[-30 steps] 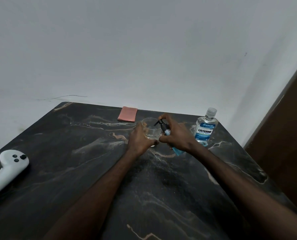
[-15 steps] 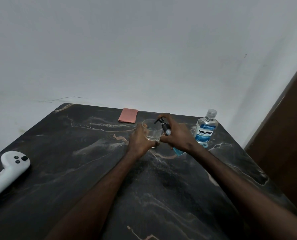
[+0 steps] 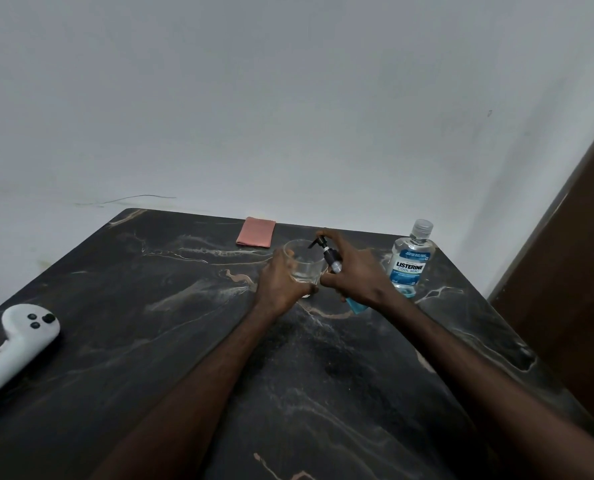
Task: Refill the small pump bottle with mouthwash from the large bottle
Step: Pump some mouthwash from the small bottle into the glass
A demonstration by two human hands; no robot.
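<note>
Both hands work by the glass (image 3: 304,263): left hand (image 3: 281,282) fingers wrap it, right hand (image 3: 356,275) grips small pump bottle (image 3: 333,261) tilted w/ nozzle over rim, large bottle (image 3: 409,265) standing just right.

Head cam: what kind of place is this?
Probably a room in a home, not a lab or shop: a dark marble-patterned table in a corner of plain white walls, holding a mouthwash bottle, a drinking glass and a folded pink cloth.

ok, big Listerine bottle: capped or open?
Capped. The large bottle stands upright by the right hand with its clear cap on the neck; neither hand touches it.
</note>
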